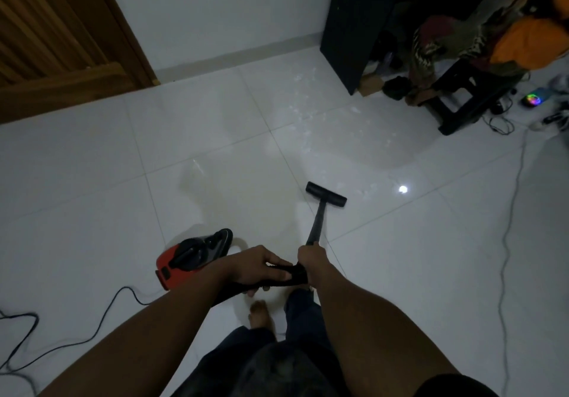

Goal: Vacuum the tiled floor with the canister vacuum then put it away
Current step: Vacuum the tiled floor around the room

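Observation:
The red and black canister vacuum [191, 258] sits on the white tiled floor [92, 199] just left of my hands. My right hand [311, 262] grips the black wand [317, 227], which slopes forward to the flat floor head [326, 193] resting on the tiles. My left hand [261, 265] is closed around the black hose [288, 273] right behind the wand grip. Pale dusty specks [303, 110] lie scattered on the tiles beyond the floor head.
A black power cord [92, 332] loops across the floor at lower left. A wooden door [58, 36] stands at upper left, a black cabinet [357, 27] and a stool [462, 95] piled with clothes at upper right. A thin white cable [508, 242] runs along the right. My bare foot [261, 315] is below my hands.

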`<state>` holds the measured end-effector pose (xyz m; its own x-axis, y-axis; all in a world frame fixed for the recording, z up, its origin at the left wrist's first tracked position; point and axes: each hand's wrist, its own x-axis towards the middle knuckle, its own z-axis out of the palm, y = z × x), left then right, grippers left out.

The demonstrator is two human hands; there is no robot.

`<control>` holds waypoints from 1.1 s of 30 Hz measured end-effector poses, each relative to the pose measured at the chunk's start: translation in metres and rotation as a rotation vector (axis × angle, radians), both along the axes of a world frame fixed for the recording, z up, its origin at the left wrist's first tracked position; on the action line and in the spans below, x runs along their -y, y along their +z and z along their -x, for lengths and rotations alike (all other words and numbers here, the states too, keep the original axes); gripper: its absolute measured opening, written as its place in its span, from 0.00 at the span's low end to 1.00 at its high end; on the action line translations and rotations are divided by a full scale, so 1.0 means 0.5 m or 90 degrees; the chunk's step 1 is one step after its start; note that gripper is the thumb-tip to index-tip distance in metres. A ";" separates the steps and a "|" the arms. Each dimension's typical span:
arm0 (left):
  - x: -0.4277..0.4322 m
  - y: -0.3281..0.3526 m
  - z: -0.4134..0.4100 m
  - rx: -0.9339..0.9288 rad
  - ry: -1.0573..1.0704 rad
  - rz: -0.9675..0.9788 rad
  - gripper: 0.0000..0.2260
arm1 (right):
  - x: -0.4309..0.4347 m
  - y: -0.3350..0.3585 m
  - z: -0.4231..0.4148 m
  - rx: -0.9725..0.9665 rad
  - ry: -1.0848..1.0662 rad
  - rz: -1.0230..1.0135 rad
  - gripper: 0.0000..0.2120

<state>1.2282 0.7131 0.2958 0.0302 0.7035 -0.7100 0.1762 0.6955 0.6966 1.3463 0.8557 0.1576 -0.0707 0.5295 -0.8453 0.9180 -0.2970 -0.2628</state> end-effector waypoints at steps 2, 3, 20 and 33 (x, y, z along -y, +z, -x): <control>0.007 -0.003 -0.022 0.007 -0.015 0.008 0.19 | 0.009 -0.035 -0.035 0.002 -0.021 0.009 0.37; 0.007 0.001 -0.034 0.008 -0.019 0.011 0.19 | 0.014 -0.043 -0.051 -0.002 -0.039 0.009 0.37; -0.152 -0.037 -0.143 0.056 0.031 0.004 0.11 | -0.162 0.059 -0.118 0.010 -0.022 0.032 0.22; -0.510 -0.029 -0.122 0.053 0.129 0.029 0.18 | -0.547 0.069 -0.022 -0.020 0.256 0.052 0.25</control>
